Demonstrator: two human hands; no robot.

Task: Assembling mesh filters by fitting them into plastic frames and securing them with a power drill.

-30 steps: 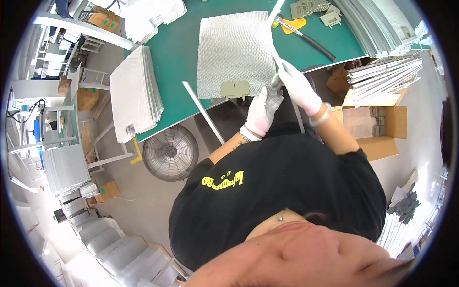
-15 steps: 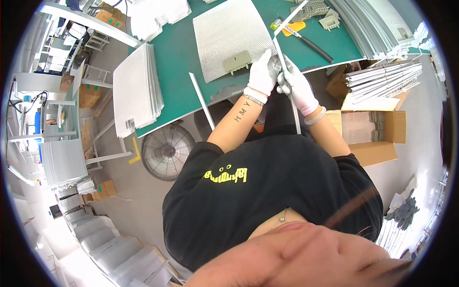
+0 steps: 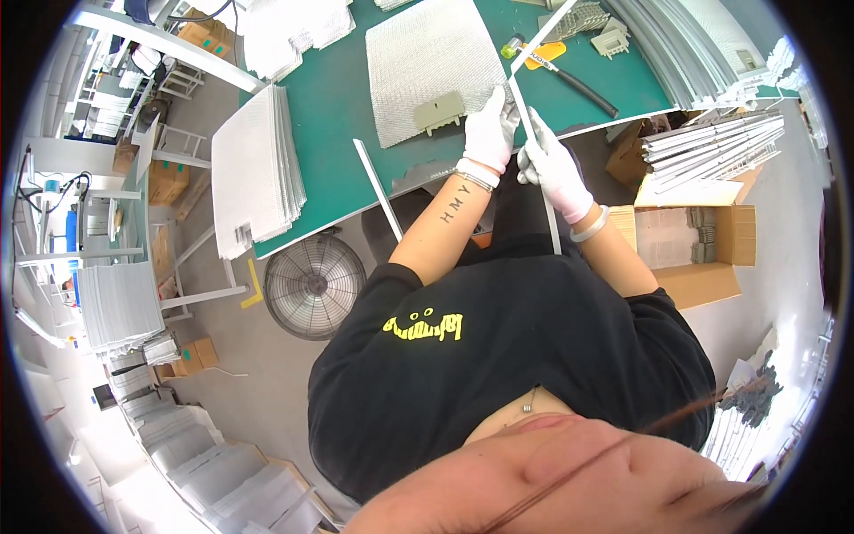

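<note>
Mesh panel (image 3: pixel 436 67) lying on green worktop (image 3: pixel 329 116); left hand (image 3: pixel 489 135) touching its near right corner, grip hidden. Right hand (image 3: pixel 553 169) grasping white strip (image 3: pixel 519 102) beside that corner. Step seemingly being strip-fitting; next move likely calling for lining strip up along panel's edge.
</note>
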